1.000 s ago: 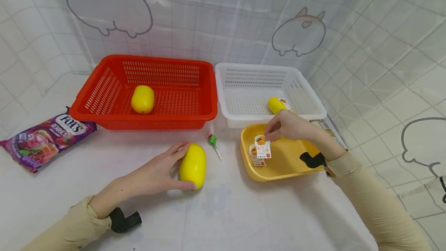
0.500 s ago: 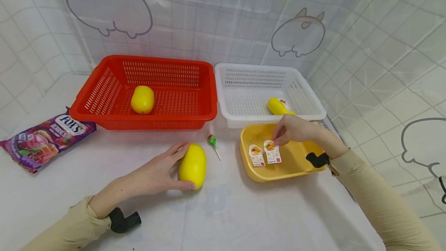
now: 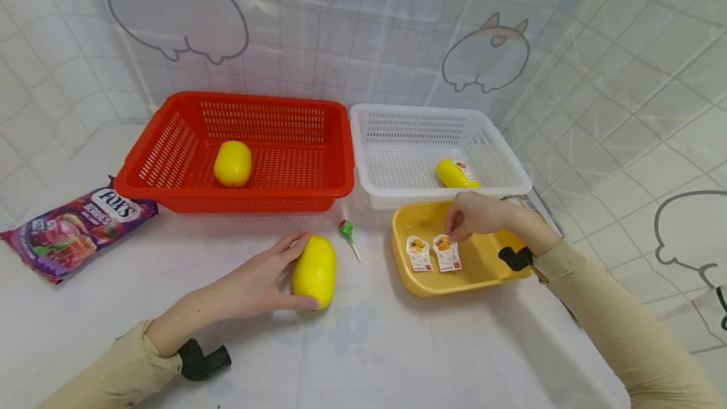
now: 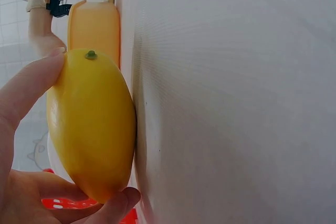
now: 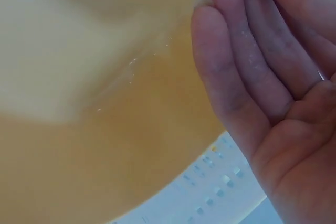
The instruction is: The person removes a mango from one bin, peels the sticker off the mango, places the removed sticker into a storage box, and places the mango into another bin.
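My left hand [image 3: 258,279] grips a smooth yellow mango [image 3: 315,272] lying on the white tabletop, thumb at its near end and fingers at its far end. The left wrist view shows the small green stem nub on that mango [image 4: 92,124]. Over the yellow basin [image 3: 403,270], my right hand [image 3: 483,213] pinches the upper edge of a white paper label [image 3: 447,254] printed with mangoes. A matching label [image 3: 419,254] lies in the basin just left of it. In the right wrist view the fingers [image 5: 247,51] are bent together; the label is hidden there.
Behind stand a red basket [image 3: 244,192] with one mango [image 3: 233,164] and a white basket [image 3: 392,194] holding a labelled mango [image 3: 451,174]. A lollipop [image 3: 348,232] lies between mango and basin. A purple candy bag [image 3: 79,227] sits at the left.
The right hand has shifted slightly right and down with its label, which has gone from overlapping the other label to lying beside it. The left hand and its mango have stayed still.
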Tool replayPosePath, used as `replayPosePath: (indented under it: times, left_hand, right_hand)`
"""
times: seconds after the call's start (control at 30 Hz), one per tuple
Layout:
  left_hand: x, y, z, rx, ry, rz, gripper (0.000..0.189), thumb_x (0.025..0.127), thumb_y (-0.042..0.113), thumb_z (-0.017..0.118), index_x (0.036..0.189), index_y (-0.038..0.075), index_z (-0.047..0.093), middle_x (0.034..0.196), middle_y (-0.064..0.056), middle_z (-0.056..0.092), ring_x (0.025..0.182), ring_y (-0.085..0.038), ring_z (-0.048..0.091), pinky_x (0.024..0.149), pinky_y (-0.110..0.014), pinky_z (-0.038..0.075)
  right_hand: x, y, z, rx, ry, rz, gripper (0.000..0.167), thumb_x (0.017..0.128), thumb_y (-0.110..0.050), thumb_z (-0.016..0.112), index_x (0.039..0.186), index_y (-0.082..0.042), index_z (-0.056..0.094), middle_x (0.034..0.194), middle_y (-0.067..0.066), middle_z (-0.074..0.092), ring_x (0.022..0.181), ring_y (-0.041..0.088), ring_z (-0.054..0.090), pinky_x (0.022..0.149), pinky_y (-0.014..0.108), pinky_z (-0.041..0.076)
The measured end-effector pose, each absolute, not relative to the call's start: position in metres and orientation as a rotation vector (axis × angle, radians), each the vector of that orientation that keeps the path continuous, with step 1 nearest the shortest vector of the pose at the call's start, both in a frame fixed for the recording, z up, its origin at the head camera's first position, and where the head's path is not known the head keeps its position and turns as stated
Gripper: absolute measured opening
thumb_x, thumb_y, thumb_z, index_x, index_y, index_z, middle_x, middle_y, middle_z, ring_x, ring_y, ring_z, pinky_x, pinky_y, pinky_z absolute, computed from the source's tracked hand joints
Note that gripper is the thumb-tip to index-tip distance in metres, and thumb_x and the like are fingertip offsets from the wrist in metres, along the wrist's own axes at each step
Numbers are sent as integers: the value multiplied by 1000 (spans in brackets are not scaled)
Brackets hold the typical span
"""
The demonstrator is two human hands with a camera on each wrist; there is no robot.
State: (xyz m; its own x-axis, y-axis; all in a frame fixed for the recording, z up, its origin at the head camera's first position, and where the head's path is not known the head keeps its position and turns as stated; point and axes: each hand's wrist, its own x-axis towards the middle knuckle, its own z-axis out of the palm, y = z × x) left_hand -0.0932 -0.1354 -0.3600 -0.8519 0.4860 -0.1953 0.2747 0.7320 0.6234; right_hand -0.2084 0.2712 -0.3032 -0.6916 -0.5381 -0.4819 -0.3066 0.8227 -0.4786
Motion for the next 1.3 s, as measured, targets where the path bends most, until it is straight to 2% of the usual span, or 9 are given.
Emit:
replayPosePath:
  times: [0.27, 0.7, 1.0, 1.3]
  left_hand:
    - [-93, -135, -360, 595, 2592, 846, 122, 72, 72, 74, 159, 4, 22, 164, -19, 21, 148, -41, 28, 114, -61, 31]
    - [-94, -135, -361, 597, 2588, 850, 122, 72, 72, 74, 159, 4, 22, 164, -19, 20, 148, -41, 27, 115, -61, 31]
    - [-94, -135, -362, 594, 2585, 853, 122, 72, 73, 74, 159, 4, 21, 165, -19, 19, 148, -42, 27, 115, -62, 31]
    - [-94, -135, -361, 593, 2591, 844, 122, 72, 73, 74, 159, 5, 21, 165, -18, 20, 148, -42, 27, 115, -62, 31]
  right_hand:
    - [-208, 271, -306, -699, 2392, -411, 5, 85, -6, 78, 85, -3, 74, 77, 2, 72, 66, 9, 61, 65, 22, 54]
    - [-205, 269, -307, -749, 2444, -356, 5, 85, -2, 76, 82, -3, 72, 73, 1, 70, 63, 8, 59, 62, 23, 52]
    - [-207, 267, -318, -752, 2475, -329, 6, 83, -2, 77, 81, -3, 72, 71, -2, 67, 63, 6, 57, 63, 21, 51]
    - [-205, 265, -319, -734, 2511, -249, 4, 84, -5, 76, 84, -4, 72, 75, -2, 68, 70, 9, 57, 69, 24, 51]
